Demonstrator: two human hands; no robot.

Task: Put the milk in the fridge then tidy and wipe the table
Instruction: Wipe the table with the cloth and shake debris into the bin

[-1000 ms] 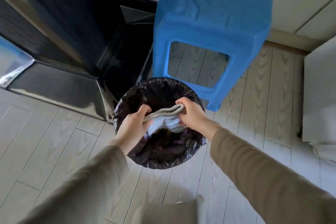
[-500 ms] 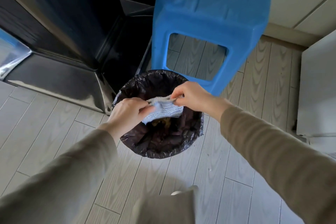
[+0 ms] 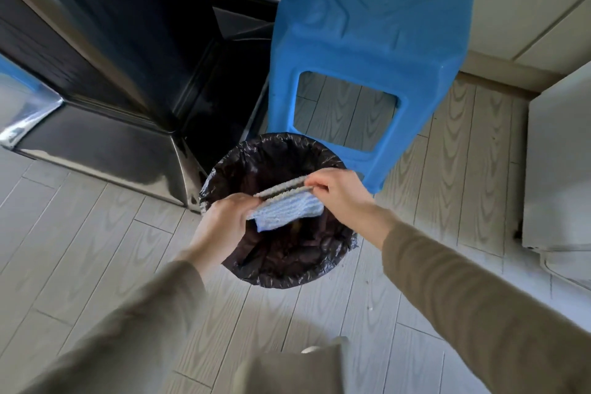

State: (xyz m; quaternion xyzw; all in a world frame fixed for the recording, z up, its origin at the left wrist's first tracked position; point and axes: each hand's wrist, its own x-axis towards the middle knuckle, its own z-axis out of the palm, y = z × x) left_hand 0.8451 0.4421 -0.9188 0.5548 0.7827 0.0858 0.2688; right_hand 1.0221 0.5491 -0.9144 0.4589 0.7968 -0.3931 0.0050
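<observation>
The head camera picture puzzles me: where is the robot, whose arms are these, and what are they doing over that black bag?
There is no robot here. A person wears one wide-angle camera on the head, looking forward and down, so you see their own two sleeved arms reaching in from the bottom. The left hand and the right hand each pinch an end of a folded light-blue cloth, holding it stretched above a round bin lined with a black bag. The bin stands on a pale wood-look floor. Behind it stands a blue plastic stool, and to its left a dark glossy cabinet; I cannot tell what that is.
</observation>
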